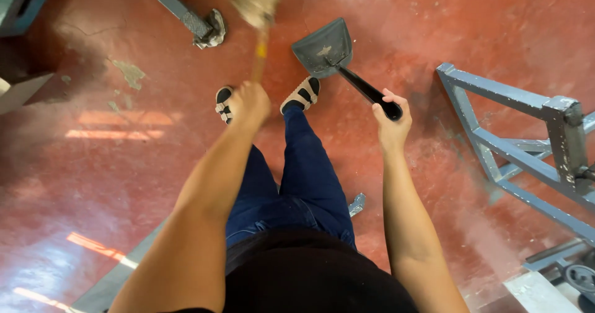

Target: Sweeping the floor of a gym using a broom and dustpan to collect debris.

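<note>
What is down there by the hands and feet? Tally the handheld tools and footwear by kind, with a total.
Small broom with yellow handle and pale bristles: 1
Grey metal dustpan with black handle: 1
Striped black-and-white sandals: 2
Total: 4

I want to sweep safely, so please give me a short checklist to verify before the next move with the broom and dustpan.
1. Left hand grips the broom handle: ok.
2. Right hand grips the dustpan handle: ok.
3. Dustpan front edge flat on the floor: cannot tell.
4. Broom head sharp enough to judge its position: not ok, it is blurred.
5. Feet clear of the dustpan: not ok, one sandal lies right beside it.
6. Blue metal frame apart from the right arm: ok.
</note>
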